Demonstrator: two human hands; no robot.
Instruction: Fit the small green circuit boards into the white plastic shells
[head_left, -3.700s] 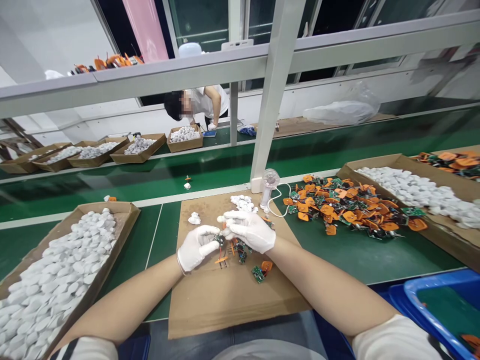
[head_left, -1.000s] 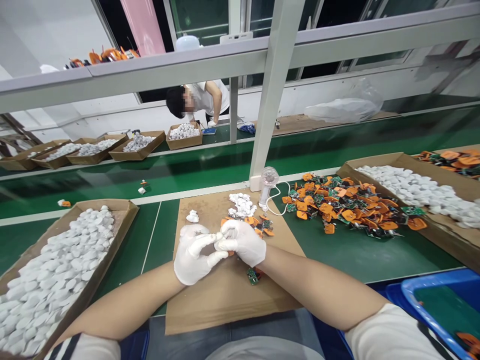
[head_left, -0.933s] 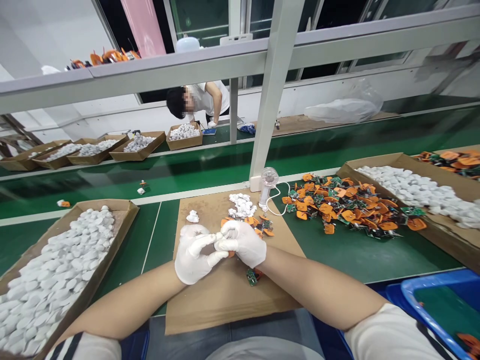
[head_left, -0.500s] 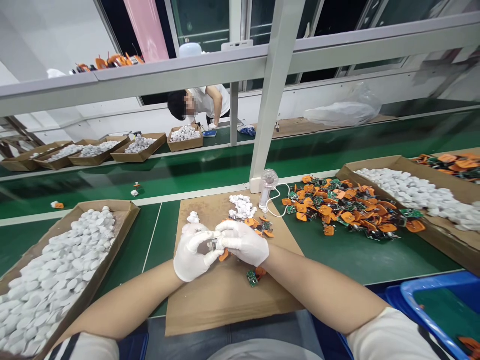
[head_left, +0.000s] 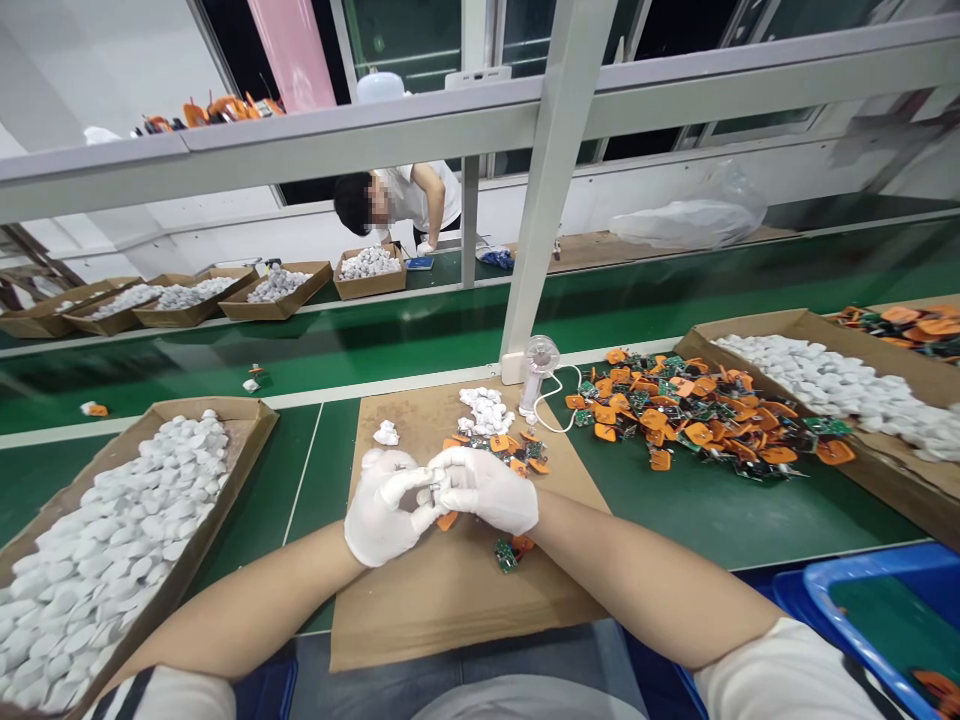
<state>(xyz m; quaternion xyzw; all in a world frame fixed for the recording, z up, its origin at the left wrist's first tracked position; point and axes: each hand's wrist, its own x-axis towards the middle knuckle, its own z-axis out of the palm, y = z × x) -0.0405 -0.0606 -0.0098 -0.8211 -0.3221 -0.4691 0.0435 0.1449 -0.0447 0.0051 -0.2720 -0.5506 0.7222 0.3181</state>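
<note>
In white gloves, my left hand [head_left: 382, 510] and my right hand [head_left: 489, 490] meet over a brown cardboard sheet [head_left: 465, 610]. Their fingertips pinch a small white-and-metallic part [head_left: 436, 490], mostly covered by the fingers. Just beyond my right hand lie several orange pieces with green circuit boards [head_left: 529, 455]. One more board with an orange piece [head_left: 507, 556] lies nearer to me. A cluster of small white pieces [head_left: 486, 411] sits at the sheet's far side, and a smaller white clump [head_left: 386, 433] lies beyond my left hand.
Cardboard trays of white pieces flank me, left [head_left: 259, 425] and right [head_left: 787, 322]. A heap of orange-and-green assemblies [head_left: 682, 410] lies right of a small clear fan [head_left: 538, 375]. A frame post [head_left: 544, 190] rises ahead. Beyond it a person [head_left: 420, 195] bends over a box [head_left: 371, 287].
Both hands stay together at nearly the same spot, with slight finger movement around the small part. On the far green belt, the loose orange-and-white pieces have shifted left.
</note>
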